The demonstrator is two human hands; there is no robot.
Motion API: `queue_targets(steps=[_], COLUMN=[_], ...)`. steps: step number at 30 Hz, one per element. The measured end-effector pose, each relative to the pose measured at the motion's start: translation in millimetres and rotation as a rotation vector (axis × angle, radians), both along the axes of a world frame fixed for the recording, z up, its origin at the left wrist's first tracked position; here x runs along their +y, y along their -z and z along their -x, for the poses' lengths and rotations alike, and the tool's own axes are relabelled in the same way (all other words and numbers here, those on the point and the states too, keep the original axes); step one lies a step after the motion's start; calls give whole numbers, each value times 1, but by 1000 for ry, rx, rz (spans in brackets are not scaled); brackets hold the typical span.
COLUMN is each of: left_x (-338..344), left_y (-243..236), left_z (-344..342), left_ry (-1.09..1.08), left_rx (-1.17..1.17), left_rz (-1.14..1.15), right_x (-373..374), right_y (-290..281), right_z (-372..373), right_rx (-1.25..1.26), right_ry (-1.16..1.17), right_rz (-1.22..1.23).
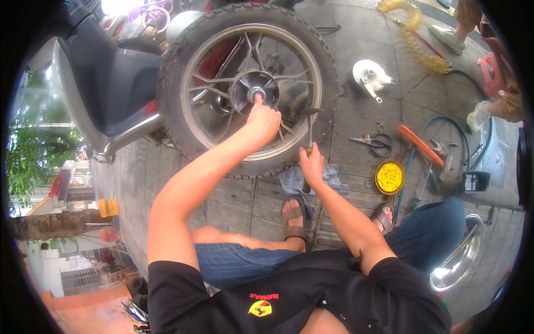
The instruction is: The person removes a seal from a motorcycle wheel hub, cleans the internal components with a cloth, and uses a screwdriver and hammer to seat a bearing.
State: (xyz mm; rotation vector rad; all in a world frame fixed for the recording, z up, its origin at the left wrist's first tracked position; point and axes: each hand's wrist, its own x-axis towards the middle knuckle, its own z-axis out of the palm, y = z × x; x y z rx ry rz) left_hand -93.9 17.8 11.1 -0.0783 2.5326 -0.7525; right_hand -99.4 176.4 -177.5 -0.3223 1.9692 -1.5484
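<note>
A motorcycle wheel [329,106] with a black tyre and pale cast spokes lies flat before me. My left hand [262,122] is over it, index finger stretched out to touch the metal ring at the hub's centre [253,89], its other fingers curled. Whether the fingertip enters the bore is hidden. My right hand [312,162] grips the handle of a hammer [310,128] near the wheel's near right edge. The hammer's dark head points away from me, above the rim and apart from the hub. Beneath that hand a grey cloth [328,178] lies on the paving.
To the right lie a white brake plate [369,77], black-handled scissors [378,145], a round tin of yellow grease [389,177] and an orange-red bar [421,146]. A coiled yellow air hose [414,22] lies beyond, near another person's feet [478,116]. A motorcycle [119,72] stands left.
</note>
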Motion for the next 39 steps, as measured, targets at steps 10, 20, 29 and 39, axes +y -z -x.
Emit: queue_targets(steps=[10,20,29,39], left_x=[15,25,3,63], left_y=[-5,-1,6,33], left_z=[36,27,25,-9], left_ry=[-353,-405,-327,-110], left_rx=[-86,-12,108,163], left_rz=[-112,-118,-112,-226], right_x=[-6,-2,-5,-2], right_y=[-1,-2,1,-1], right_z=[10,12,14,15], right_rx=[-121,-115,-65,24], right_ry=[-38,-68,-42,-16], right_rz=[20,63,70,78])
